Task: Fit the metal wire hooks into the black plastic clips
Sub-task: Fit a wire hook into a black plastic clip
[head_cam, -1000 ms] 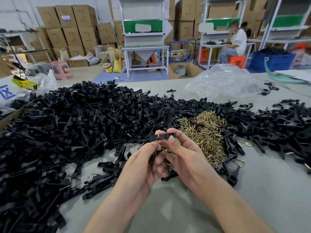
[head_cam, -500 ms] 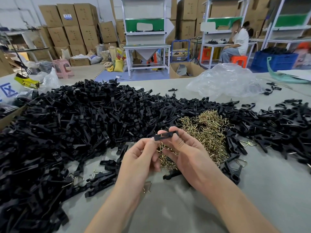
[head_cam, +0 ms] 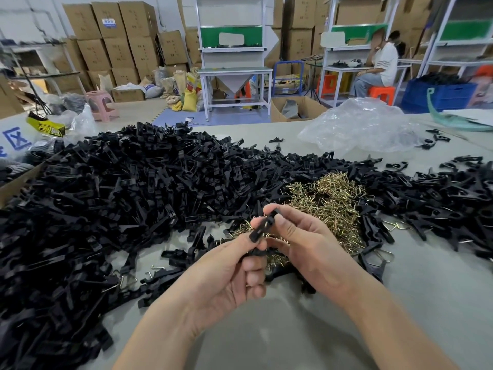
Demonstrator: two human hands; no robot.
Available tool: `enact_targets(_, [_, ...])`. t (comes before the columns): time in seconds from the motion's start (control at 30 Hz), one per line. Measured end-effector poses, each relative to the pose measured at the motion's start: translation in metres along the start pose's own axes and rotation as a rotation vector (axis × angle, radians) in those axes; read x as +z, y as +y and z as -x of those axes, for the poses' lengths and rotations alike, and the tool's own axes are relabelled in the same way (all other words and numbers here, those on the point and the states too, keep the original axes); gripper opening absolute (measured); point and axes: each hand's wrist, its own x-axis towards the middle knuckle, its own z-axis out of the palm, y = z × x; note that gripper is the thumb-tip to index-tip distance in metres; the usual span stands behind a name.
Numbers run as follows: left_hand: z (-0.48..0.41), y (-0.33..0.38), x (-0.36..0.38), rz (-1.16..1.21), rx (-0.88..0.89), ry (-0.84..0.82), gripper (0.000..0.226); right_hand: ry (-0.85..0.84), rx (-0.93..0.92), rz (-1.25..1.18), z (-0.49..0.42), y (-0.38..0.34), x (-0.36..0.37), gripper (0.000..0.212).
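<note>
**A:** Where is the clip right now?

**B:** One black clip (head_cam: 262, 227) is held up, tilted, on the near side of the heap of hooks (head_cam: 328, 201). The left grip (head_cam: 226, 279) pinches its lower end and the right grip (head_cam: 314, 249) pinches its upper end, so both are closed on that one clip.

**A:** Is a hook in it?

**B:** A glint of wire shows at the upper end, but I cannot tell if it is seated. I would steady the clip with the left and press the wire straight in with the right. Twisting would likely bend it or let it spring out.

**A:** How many of each?

**B:** One clip is in hand, and there is one heap of hooks, too many to count. The loose clips (head_cam: 120, 198) are also past counting. They lie on the table (head_cam: 426, 303) left of, behind and right of the heap. A few wired clips (head_cam: 378, 259) lie just right of it.
</note>
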Motion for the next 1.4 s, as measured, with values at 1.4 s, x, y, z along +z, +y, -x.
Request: enact_targets(1.4, [-0.015,-0.024,-0.01,-1.099,0.724,0.579,0.055,0.322,-0.041,-0.227,-0.003,-0.004,-0.005,0.03])
